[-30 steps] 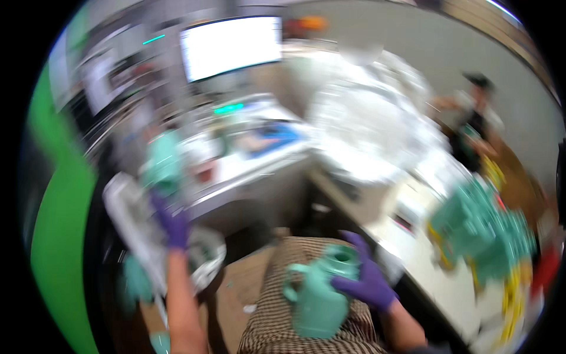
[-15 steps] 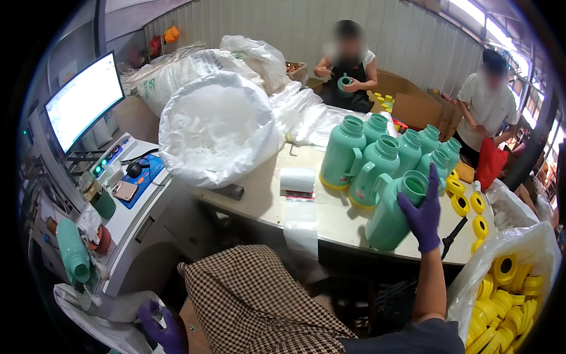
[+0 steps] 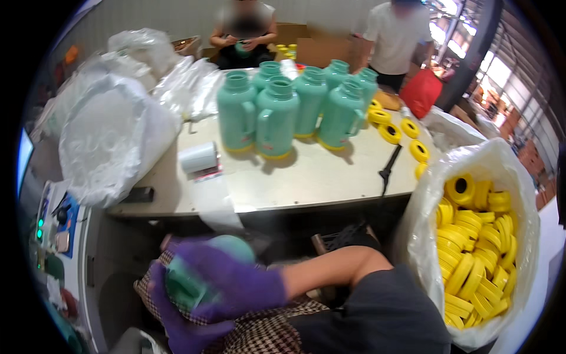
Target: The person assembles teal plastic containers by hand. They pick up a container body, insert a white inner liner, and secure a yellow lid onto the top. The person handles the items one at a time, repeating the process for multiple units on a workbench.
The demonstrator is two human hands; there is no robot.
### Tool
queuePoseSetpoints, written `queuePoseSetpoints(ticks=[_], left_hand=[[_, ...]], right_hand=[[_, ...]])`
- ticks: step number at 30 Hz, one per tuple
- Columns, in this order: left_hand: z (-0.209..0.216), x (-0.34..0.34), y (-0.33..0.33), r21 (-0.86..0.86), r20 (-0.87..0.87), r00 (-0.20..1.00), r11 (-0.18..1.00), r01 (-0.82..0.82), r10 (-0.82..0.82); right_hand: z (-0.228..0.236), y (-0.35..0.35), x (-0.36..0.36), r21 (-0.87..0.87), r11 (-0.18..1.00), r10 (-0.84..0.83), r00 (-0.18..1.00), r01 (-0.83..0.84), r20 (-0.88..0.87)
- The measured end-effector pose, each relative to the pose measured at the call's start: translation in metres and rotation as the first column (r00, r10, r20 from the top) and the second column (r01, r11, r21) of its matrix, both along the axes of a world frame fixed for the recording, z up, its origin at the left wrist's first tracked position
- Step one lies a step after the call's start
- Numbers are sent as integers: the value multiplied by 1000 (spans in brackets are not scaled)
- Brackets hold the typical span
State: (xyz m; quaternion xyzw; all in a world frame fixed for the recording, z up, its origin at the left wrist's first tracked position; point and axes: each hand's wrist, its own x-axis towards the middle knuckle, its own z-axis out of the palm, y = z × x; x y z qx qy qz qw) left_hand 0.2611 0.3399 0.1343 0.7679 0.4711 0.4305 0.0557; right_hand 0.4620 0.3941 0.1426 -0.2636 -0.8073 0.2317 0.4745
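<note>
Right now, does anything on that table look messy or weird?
Maybe a little: yellow rings lie loose along the right of the table, while many more are in the plastic bag. A strip from the white roll droops over the near edge. The green jugs on it stand upright; nothing looks spilled.

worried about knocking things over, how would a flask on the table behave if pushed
A flask may tip if pushed high, being tall and narrow. It looks stiff, its walls holding shape, and its glossy surface could feel slippery.

Mint-green jug point(image 3: 237, 246), tilted, partly hidden, above the checkered cloth point(image 3: 265, 337).
</note>
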Motion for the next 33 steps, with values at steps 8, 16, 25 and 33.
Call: queuePoseSetpoints(ticks=[8,16,25,33], left_hand=[[-111,-125,-35,-108,31,995,990,-95,99],[-60,-126,-81,-649,428,881,747,143,202],[-99,-115,-96,-711,508,795,682,170,331],[-126,-152,-99,-410,535,777,906,-106,332]], right_hand=[[42,22,125,-108,976,219,892,-191,395],[61,-212,564,379,-202,299,-311,903,902],[-18,-247,593,-427,-552,-544,78,716,835],[-9,-212,592,-215,-353,-434,43,911,900]])
